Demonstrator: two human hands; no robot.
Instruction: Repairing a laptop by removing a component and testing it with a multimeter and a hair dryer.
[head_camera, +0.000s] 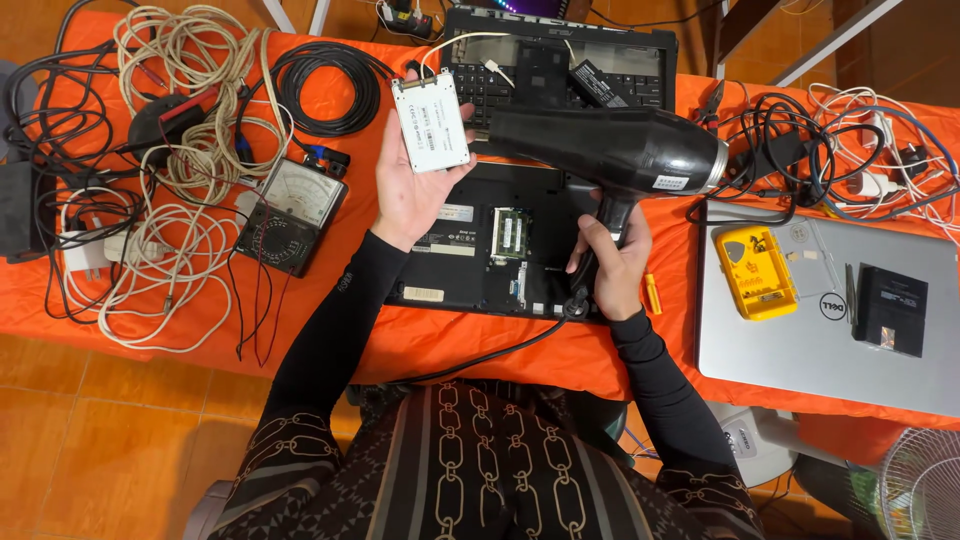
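Note:
My left hand holds up a flat white drive with a label, above the opened underside of a black laptop. My right hand grips the handle of a black hair dryer, whose nozzle points left toward the drive. The dryer's cord runs from the handle down toward my lap. Green memory sticks show in the laptop's open bay.
An orange cloth covers the table. Coiled white and black cables and an analogue multimeter lie at left. A black keyboard panel sits behind. At right a silver laptop carries a yellow bit case and a black drive.

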